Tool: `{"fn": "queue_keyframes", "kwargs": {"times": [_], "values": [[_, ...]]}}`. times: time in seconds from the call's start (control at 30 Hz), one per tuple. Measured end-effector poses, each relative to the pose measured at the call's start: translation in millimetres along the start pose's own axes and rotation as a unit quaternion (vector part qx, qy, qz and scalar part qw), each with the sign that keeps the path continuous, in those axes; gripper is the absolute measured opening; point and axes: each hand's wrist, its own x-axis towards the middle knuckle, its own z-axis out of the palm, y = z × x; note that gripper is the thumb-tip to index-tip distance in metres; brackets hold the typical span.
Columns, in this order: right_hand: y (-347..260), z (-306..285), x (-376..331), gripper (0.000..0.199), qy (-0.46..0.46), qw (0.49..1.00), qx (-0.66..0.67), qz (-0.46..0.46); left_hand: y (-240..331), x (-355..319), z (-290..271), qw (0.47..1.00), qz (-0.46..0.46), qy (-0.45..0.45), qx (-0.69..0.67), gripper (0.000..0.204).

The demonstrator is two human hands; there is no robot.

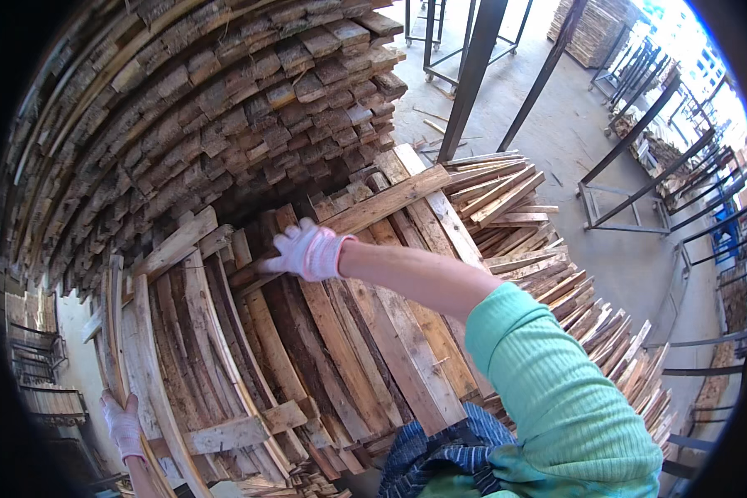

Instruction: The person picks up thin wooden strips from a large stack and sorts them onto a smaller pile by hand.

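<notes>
- Apparently, the step in hand was handling loose timber on a pile: the left hand [123,425] was at a strip [116,353] on the pile's left side, while the right hand [311,249] reached across the top.
- The left hand looked closed around the strip, thumb on one side and fingers on the other.
- The right hand's fingers were loosely bent over the boards [358,332], just beside the low end of a crosspiece [398,197]; whether they gripped any wood, I could not tell.
- The strip ran lengthwise along the left edge; the crosspiece lay slantwise over the boards, near the big stack [224,124].
- As I judged it, the next move called for a sure hold on the strip and a clear path for it past its neighbours, without dragging them along.
- Counted: two gloved hands, one strip at the left hand, one big stack behind, one far stack [589,33] at upper right.
- Three crosspieces showed plainly, including one at upper left [178,245] and one low down [232,433].
- Boards numbered over a dozen; overlap hid the exact figure. Sticks [539,274] on the right and metal frames [627,224] beyond were too many and too tangled to count.
</notes>
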Motion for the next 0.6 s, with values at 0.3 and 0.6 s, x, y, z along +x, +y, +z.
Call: {"fn": "queue_keyframes", "kwargs": {"times": [0.3, 0.6], "values": [[153, 36, -150, 0.069, -0.019, 0.972, -0.049, 0.229, -107, -161, -61, 0.872, -0.165, 0.082, -0.454, 0.078], [151, 32, -117, 0.071, -0.012, 0.968, -0.096, 0.234, 42, -445, 60, 0.57, -0.287, -0.217, -0.738, 0.073]]}}
